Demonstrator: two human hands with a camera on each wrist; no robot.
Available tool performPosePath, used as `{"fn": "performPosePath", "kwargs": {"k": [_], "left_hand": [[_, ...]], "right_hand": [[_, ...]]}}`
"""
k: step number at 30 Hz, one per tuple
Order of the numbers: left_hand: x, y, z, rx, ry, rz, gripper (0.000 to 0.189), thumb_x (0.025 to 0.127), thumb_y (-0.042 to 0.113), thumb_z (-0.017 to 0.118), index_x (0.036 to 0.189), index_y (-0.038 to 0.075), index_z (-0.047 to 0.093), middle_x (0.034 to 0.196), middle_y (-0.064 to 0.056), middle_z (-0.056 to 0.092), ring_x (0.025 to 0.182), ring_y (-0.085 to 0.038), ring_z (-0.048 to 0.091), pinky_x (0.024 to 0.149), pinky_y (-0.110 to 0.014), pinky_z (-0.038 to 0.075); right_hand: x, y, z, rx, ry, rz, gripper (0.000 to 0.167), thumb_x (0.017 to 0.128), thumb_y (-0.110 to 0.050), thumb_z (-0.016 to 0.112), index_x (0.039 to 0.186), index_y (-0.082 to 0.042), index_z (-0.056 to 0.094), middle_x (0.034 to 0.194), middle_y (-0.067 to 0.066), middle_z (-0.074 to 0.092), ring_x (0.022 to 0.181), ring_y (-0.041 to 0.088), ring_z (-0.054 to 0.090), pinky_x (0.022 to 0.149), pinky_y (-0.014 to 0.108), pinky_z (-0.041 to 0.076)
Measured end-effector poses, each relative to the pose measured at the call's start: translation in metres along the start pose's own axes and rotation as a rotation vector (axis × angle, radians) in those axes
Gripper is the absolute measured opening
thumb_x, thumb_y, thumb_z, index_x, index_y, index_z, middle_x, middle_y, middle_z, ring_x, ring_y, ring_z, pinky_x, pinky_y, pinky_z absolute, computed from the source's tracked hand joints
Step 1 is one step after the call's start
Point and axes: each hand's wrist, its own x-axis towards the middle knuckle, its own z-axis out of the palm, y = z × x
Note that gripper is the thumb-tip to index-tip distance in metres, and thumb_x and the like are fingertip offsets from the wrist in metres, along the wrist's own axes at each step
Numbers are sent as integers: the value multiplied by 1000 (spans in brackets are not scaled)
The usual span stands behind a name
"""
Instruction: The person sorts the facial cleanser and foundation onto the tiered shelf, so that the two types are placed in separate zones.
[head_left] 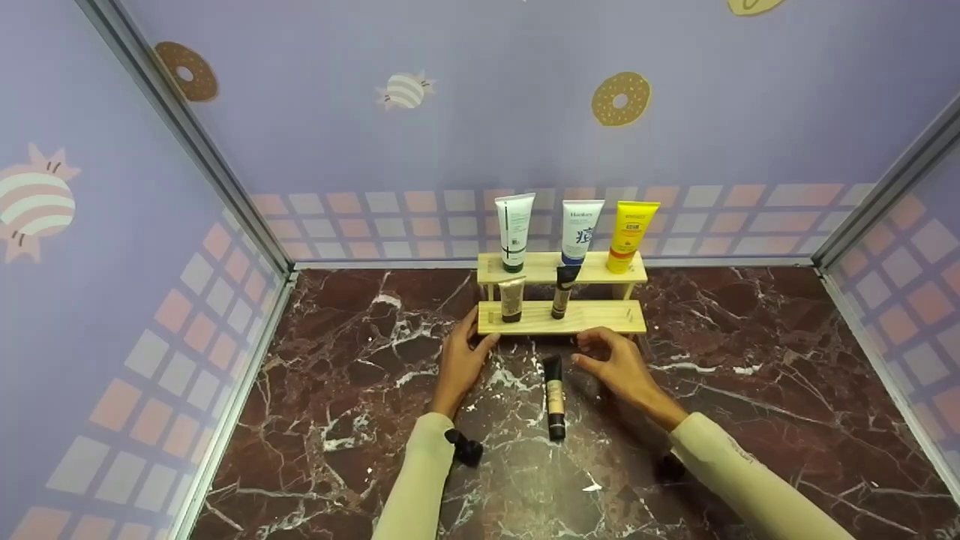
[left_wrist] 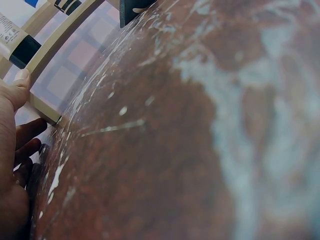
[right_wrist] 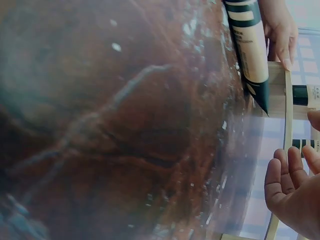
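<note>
A two-tier wooden rack [head_left: 592, 318] stands near the back wall. My left hand [head_left: 461, 366] holds its lower left corner, the thumb on the front edge and the fingers along the side. Just in front of the lower board, toward the right, my right hand [head_left: 619, 369] hovers with loosely bent fingers and nothing in them. Between the hands a black-and-beige cosmetic tube [head_left: 555, 397] lies on the table. On the lower board stand a small gold tube [head_left: 511, 300] and a slim black-capped tube [head_left: 562, 292].
The upper board carries a white-and-green tube [head_left: 515, 232], a white-and-blue tube [head_left: 581, 231] and a yellow tube [head_left: 632, 234]. Behind the rack rises a purple patterned wall [head_left: 487, 135], with side walls at left and right. The table [head_left: 360, 420] is dark red marble.
</note>
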Motion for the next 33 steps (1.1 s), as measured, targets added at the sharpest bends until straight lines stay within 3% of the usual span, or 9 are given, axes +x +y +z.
{"fn": "performPosePath", "kwargs": {"k": [3, 10, 17, 25, 33], "left_hand": [[0, 1, 0, 1, -5, -5, 74, 103, 26, 81, 163, -4, 49, 150, -30, 61, 143, -42, 59, 122, -57, 44], [0, 0, 1, 13, 4, -6, 73, 102, 24, 82, 162, -3, 50, 149, -29, 63, 143, -43, 59, 121, -58, 44], [0, 1, 1, 2, 8, -4, 73, 102, 24, 83, 161, -4, 51, 150, -31, 61, 142, -43, 60, 121, -57, 44], [0, 0, 0, -9, 3, -4, 74, 102, 25, 82, 162, -4, 50, 154, -30, 59, 143, -42, 60, 123, -55, 43], [-1, 0, 0, -12, -18, -15, 75, 104, 28, 80, 164, -4, 47, 154, -30, 57, 140, -40, 63, 120, -52, 47]], "right_hand": [[-4, 4, 2, -3, -5, 1, 38, 94, -4, 86, 126, 9, 71, 120, 26, 76, 108, 36, 75, 101, 51, 60], [-12, 6, 8, 30, -9, 17, 34, 92, 0, 87, 122, 7, 72, 116, 22, 77, 104, 35, 76, 97, 48, 62], [-19, 7, 13, 60, -41, -14, 35, 91, 2, 86, 122, 8, 72, 116, 26, 76, 107, 43, 75, 97, 58, 61], [-24, 10, 21, -11, -78, -6, 38, 92, -6, 88, 126, 4, 74, 115, 18, 78, 101, 30, 75, 92, 39, 63], [-28, 11, 26, -20, -98, -17, 38, 94, -9, 87, 126, 5, 74, 114, 18, 77, 100, 29, 74, 93, 42, 63]]}}
